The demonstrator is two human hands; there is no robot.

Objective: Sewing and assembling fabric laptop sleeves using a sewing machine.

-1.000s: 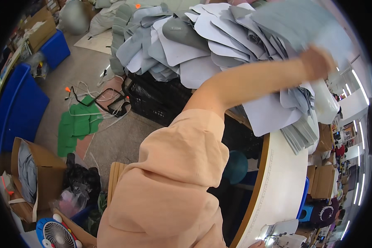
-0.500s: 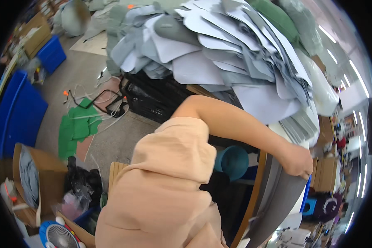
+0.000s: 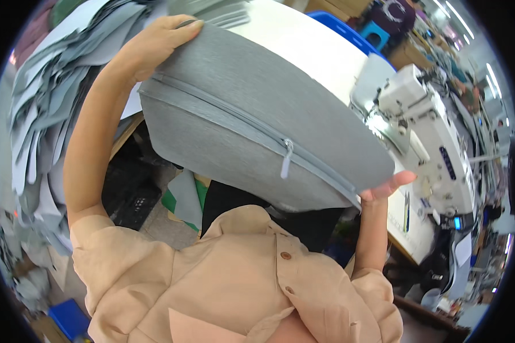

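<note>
A grey fabric panel [image 3: 257,74] with a long zipper [image 3: 223,111] is spread between my two hands over the table's front edge. The zipper's pull tab [image 3: 287,160] hangs down toward me. My left hand [image 3: 166,43] pinches the panel's upper left corner between thumb and fingers. At the panel's lower right end is my right hand [image 3: 388,186], partly behind the cloth; its fingertips stick out past the edge as it holds that end. Just beyond my right hand stands a white sewing machine [image 3: 423,114] with its lamp lit.
A large heap of grey and white cut pieces [image 3: 51,114] rises at my left. Further grey strips [image 3: 223,14] lie on the white table [image 3: 320,51]. Tweezers [image 3: 407,211] rest near the machine. A blue bin [image 3: 340,28] stands behind the table.
The view has swung right, toward the sewing machine. My left hand has drawn the grey panel up in front of me. My right hand has come into view at its other end.
</note>
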